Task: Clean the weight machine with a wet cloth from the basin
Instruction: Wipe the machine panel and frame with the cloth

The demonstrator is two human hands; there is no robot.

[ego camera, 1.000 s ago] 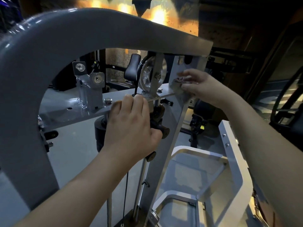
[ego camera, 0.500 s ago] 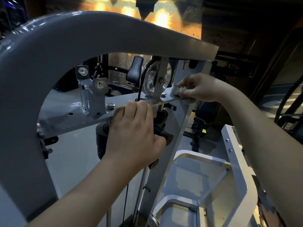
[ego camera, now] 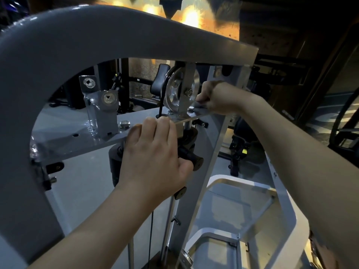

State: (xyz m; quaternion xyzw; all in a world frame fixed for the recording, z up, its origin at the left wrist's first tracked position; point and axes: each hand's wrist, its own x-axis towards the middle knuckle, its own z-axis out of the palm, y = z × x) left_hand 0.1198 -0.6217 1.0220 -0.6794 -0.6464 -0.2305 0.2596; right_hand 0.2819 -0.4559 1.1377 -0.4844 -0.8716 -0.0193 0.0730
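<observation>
The right grip (ego camera: 217,98) is closed, its fingers curled and pinching a pale scrap of cloth (ego camera: 202,103) against the far right end of the grey cross plate (ego camera: 81,133) of the weight machine (ego camera: 77,35). It sits just beside the silver pulley (ego camera: 175,90). Most of the cloth is hidden inside the fist.

The left grip (ego camera: 155,156) holds the near edge of the same plate. Four fingers hook over the top and the thumb is tucked below, just beside a black knob (ego camera: 191,159).

A black cable (ego camera: 161,101) runs down from the pulley and passes through the plate just beyond the left fingertips. A welded bracket (ego camera: 101,105) with two bolts stands upright on the plate toward its left end. The machine's curved grey beam arches over both hands. Below and to the right lies a white frame (ego camera: 287,210).
</observation>
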